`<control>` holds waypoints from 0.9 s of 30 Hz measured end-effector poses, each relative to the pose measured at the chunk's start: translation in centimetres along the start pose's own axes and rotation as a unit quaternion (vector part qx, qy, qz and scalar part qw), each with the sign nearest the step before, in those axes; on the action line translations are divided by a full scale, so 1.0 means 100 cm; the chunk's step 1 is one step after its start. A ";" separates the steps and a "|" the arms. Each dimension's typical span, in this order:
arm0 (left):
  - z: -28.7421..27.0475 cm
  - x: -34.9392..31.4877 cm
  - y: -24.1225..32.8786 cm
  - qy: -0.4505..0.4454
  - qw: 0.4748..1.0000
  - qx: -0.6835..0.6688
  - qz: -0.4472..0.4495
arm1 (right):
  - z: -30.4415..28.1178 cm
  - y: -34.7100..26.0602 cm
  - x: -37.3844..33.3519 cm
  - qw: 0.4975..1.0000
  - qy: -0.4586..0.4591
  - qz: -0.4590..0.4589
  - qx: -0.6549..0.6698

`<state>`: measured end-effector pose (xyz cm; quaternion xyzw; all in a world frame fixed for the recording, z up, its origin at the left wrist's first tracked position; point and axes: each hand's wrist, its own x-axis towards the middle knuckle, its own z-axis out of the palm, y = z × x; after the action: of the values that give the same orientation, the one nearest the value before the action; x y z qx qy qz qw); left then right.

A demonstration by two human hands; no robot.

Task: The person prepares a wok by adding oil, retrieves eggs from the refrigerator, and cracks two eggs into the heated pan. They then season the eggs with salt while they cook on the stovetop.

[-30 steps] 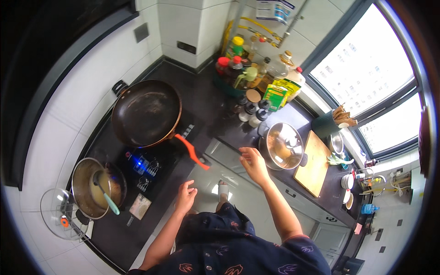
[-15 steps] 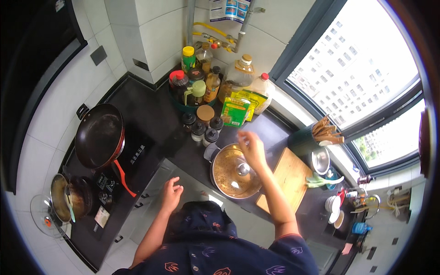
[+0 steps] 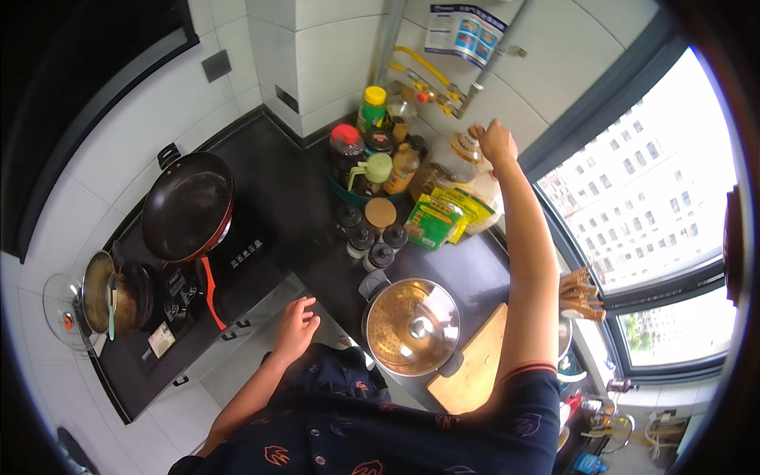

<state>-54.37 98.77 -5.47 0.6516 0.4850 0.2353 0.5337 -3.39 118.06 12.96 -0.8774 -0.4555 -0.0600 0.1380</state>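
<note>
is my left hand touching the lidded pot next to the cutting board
Apart. The head view shows a clear gap between your left hand and the lidded pot, with dark countertop visible between them.

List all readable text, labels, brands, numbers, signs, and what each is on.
No print copied out; locations only:
Blue-and-white wall poster: bold heading printed; smaller lines unreadable.
Green packet: printed, small text blurred.
Yellow packet: printed, blurred.
Amber bottle label: too blurred.
White cooktop markings: too small.
</note>
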 end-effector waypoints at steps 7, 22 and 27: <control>-0.013 -0.002 -0.018 0.032 0.999 0.003 -0.016 | 0.033 -0.002 0.028 0.995 -0.069 -0.006 -0.068; -0.016 0.013 -0.021 0.025 0.999 -0.016 -0.022 | 0.051 0.023 0.045 0.993 -0.045 -0.102 -0.049; -0.015 0.007 -0.027 0.036 0.999 -0.022 -0.026 | 0.034 0.041 0.054 0.968 -0.105 -0.225 -0.036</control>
<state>-56.36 99.99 -7.58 0.6181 0.5153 0.2556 0.5359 2.98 121.05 10.15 -0.7585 -0.6503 -0.0131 0.0406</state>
